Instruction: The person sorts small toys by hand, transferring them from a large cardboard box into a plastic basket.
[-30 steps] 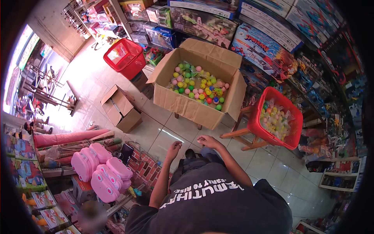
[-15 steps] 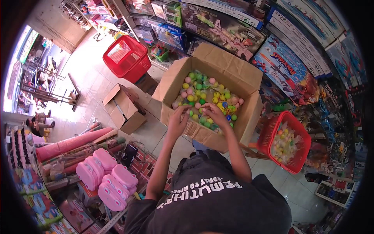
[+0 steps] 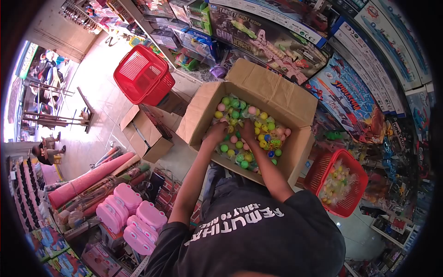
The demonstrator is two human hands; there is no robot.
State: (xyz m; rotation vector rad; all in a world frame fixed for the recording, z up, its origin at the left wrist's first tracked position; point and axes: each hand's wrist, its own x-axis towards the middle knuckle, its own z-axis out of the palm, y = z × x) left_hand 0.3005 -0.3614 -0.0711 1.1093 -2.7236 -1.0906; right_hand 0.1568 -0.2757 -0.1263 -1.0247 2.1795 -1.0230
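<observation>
An open cardboard box (image 3: pixel 272 87) stands in front of me, with many small colourful balls (image 3: pixel 270 125) in it, some in clear plastic. My left hand (image 3: pixel 217 132) reaches down among the balls at the box's left side. Close to its right, my right hand (image 3: pixel 247 129) is also down among them. The fingertips of both hands are hidden or too small to make out, so what they may grip cannot be told.
A red basket (image 3: pixel 338 182) with bagged balls stands at the right. An empty red basket (image 3: pixel 141 76), a smaller cardboard box (image 3: pixel 145 134), pink cases (image 3: pixel 124 207) and rolled sheets (image 3: pixel 92 180) are at the left. Boxed toys (image 3: pixel 272 39) line the shelves behind.
Both hands have moved from above the box's near edge down and forward among the balls. The whole view has shifted slightly.
</observation>
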